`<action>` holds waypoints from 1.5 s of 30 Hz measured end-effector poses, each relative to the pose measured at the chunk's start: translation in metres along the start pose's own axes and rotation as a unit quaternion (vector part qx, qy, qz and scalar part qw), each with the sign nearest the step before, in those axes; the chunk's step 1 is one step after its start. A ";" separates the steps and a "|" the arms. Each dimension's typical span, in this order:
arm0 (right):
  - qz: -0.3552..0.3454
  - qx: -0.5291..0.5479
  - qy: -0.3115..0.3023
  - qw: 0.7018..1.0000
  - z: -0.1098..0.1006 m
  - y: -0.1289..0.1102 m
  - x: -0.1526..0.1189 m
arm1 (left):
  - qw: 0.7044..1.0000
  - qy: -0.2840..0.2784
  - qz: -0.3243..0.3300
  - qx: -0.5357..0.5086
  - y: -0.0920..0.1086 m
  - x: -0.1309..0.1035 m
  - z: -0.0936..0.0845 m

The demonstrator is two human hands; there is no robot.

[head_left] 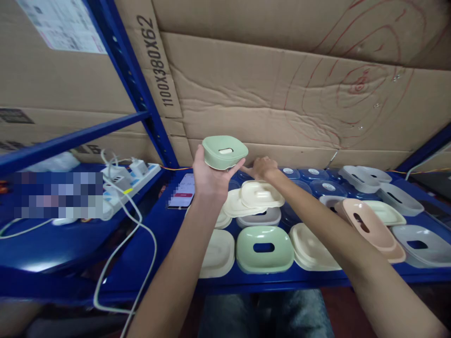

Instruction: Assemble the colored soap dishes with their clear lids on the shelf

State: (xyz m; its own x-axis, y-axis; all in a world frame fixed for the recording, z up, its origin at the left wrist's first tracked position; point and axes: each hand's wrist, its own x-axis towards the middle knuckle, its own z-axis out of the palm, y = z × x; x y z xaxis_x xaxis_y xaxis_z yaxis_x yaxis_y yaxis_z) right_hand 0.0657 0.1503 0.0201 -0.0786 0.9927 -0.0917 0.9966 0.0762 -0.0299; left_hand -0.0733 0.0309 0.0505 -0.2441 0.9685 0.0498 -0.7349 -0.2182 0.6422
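My left hand is closed around a pale green plastic dish with an oval slot, lifted above the shelf. Something pale shows through the slot. At the back of the shelf, my right hand reaches down beside clear plastic pieces; its thumb side stretches left and the other fingers are partly hidden. Just in front of it lie stacked cream lids, over a whitish slotted dish. Nearer the front edge sit another green slotted dish and cream lids, partly covered by my right forearm.
To the right are a peach dish and several translucent dishes. Clear pieces line the back. On the left are a phone, a power strip and a loose white cable. Cardboard walls the back; a blue post rises left.
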 end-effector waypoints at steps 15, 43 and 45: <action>-0.154 0.062 0.031 0.986 -0.012 0.066 -0.013 | 0.998 0.008 -0.057 -0.029 0.000 -0.007 0.009; -0.374 0.234 0.321 0.838 -0.020 0.065 -0.124 | 0.984 -0.039 -0.169 0.049 -0.013 -0.035 0.025; -0.358 0.267 0.328 0.832 -0.018 0.062 -0.124 | 0.983 -0.037 -0.172 0.053 -0.015 -0.034 0.024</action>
State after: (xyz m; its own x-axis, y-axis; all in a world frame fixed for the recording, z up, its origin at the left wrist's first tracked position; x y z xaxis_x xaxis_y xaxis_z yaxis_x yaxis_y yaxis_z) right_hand 0.1374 0.0336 0.0478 -0.4440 0.5618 0.6980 0.5335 0.7917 -0.2978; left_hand -0.0393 0.0042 0.0574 0.0563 0.9898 -0.1306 -0.6943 0.1328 0.7073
